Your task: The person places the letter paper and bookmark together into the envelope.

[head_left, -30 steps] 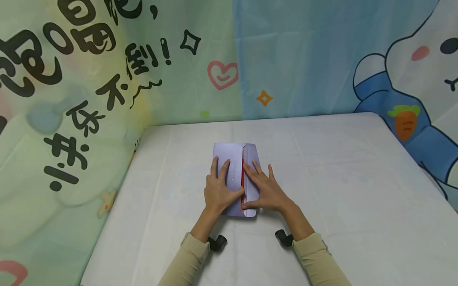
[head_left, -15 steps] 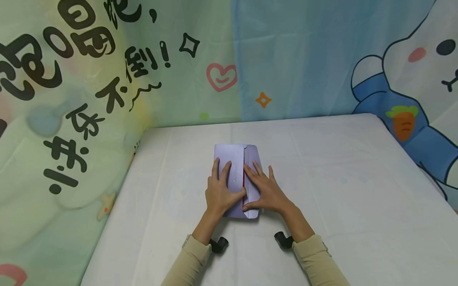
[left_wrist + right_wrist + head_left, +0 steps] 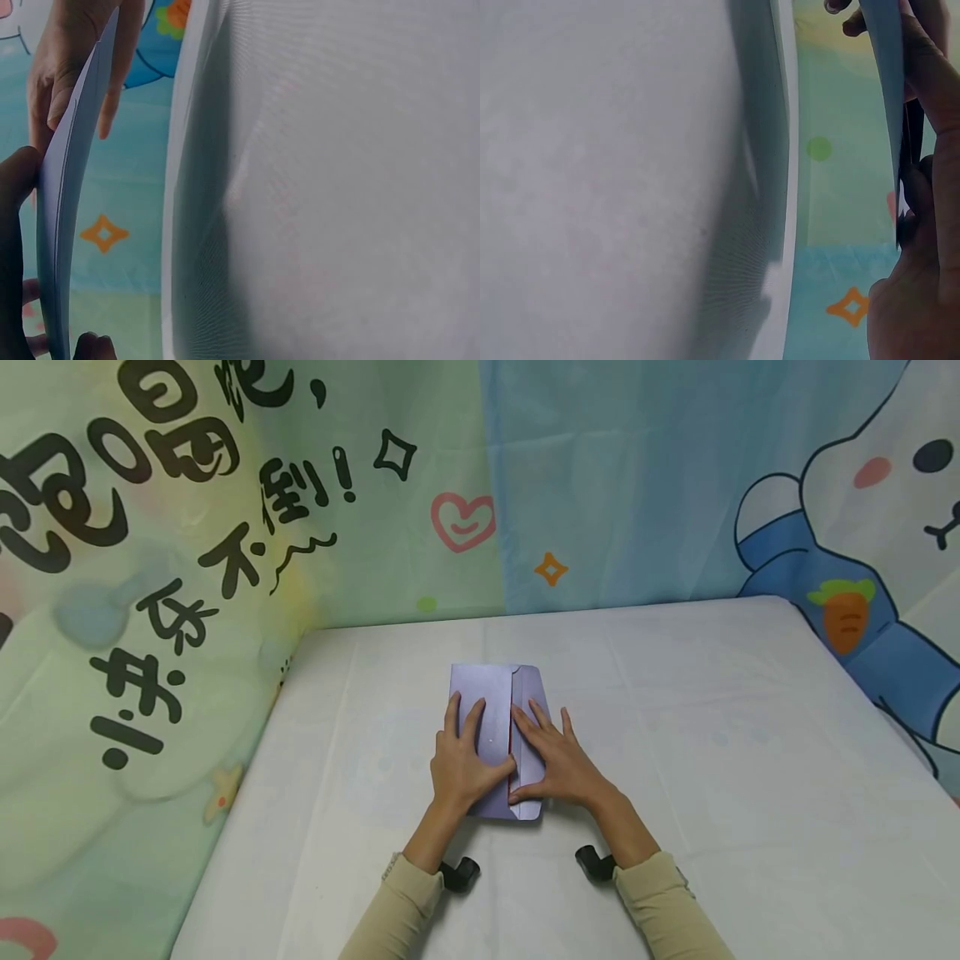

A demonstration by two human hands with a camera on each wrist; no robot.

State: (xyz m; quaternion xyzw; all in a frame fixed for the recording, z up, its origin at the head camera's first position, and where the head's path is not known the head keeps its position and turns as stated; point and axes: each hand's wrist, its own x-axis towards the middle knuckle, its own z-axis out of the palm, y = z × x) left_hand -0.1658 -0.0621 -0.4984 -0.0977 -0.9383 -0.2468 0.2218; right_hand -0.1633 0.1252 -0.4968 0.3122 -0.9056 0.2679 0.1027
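Note:
A light purple, envelope-like paper sleeve point(image 3: 491, 689) is held upright lengthwise in the middle of the head view. Along its right side runs a narrow flap point(image 3: 528, 683), with a thin red line point(image 3: 511, 743) showing at the flap's edge. My left hand point(image 3: 461, 768) grips the sleeve's left side, thumb pressed near the seam. From the right, my right hand point(image 3: 562, 764) holds it, thumb and fingers over the flap. Both wrist views show the sleeve point(image 3: 67, 172) edge-on, raised over the table, with fingertips point(image 3: 855, 24) on its underside too.
A white cloth covers the table point(image 3: 712, 777). Behind and to the left hangs a printed curtain point(image 3: 390, 552) with lettering and a cartoon rabbit. A small black device point(image 3: 459, 875) sits on each wrist, by the beige sleeve cuffs.
The red strip beside the flap has narrowed to a thin line. Sleeve and hands have shifted slightly in the view, along with the whole scene; the grip looks the same.

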